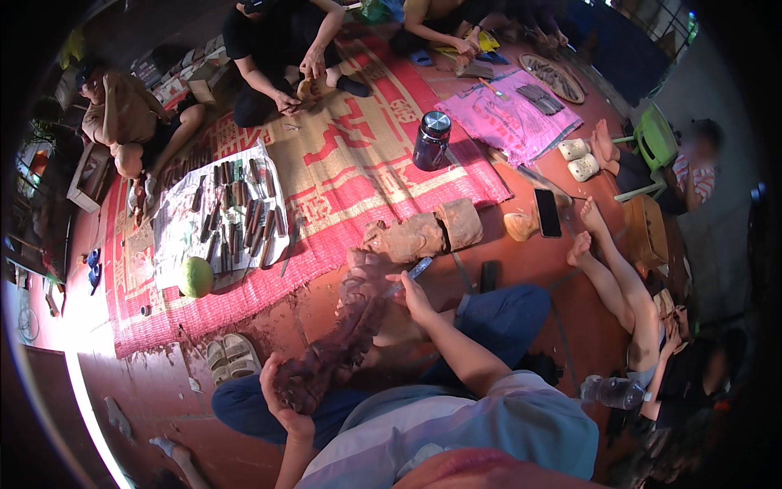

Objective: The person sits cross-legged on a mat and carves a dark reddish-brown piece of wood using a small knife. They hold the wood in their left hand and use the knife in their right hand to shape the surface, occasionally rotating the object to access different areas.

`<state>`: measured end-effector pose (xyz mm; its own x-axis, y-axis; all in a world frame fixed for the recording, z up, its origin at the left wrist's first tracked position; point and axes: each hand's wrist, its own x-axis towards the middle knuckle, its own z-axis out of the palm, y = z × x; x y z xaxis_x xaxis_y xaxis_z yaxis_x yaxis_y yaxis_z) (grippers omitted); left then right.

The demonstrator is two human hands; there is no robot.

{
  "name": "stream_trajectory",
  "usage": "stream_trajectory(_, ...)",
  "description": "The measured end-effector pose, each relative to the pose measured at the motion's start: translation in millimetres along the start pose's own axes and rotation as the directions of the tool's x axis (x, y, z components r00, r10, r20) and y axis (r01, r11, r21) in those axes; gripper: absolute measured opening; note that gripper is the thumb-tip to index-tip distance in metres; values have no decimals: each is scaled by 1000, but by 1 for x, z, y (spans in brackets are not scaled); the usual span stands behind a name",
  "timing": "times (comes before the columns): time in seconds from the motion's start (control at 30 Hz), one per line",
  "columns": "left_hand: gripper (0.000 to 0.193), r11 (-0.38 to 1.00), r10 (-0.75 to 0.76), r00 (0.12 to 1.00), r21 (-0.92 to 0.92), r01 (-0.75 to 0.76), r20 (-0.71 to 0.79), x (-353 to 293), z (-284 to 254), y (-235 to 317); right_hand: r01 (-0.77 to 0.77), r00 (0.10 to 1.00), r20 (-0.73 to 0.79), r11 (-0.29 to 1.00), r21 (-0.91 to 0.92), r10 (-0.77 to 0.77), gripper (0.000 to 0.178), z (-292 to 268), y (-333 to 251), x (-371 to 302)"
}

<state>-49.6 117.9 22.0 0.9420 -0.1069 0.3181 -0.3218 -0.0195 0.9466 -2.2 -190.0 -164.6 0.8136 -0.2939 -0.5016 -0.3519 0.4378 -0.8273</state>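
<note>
One carving (346,332) slanted forward-right from the left hand (283,401), fingers curled round its near end; the right hand (417,300), gripping a tool (420,267), flanked its far end.

"Where can the right hand (419,298) cross the woven mat (354,183)?"
"Through its bare middle, between the tool-covered cloth (173,238) and the thermos (432,143)."
"Along its near edge?"
"Carved blocks (413,238) obstruct toward the right corner, a green fruit (195,278) toward the left."

A long, dark reddish-brown carved piece (346,330) (its surface all knobs and hollows) slants from lower left to upper right, its far end near a slim, tilted, pale-blue tool (420,267).
</note>
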Motion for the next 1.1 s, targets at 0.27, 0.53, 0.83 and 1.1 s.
stream_trajectory(0.27,77,998,20,1000,68,-19,-7,12,17,9,91,990,96,988,124,-103,25,12,-16,-6)
stream_trajectory(0.53,56,980,60,997,185,-68,47,5,22,17,174,984,47,984,-41,-172,27,18,-26,6)
stream_trajectory(0.83,59,932,148,932,270,-243,330,12,8,20,165,964,183,973,162,-194,23,34,-47,7)
stream_trajectory(1.1,61,981,84,956,143,-129,282,28,-10,5,169,972,130,965,199,-197,21,29,-26,-12)
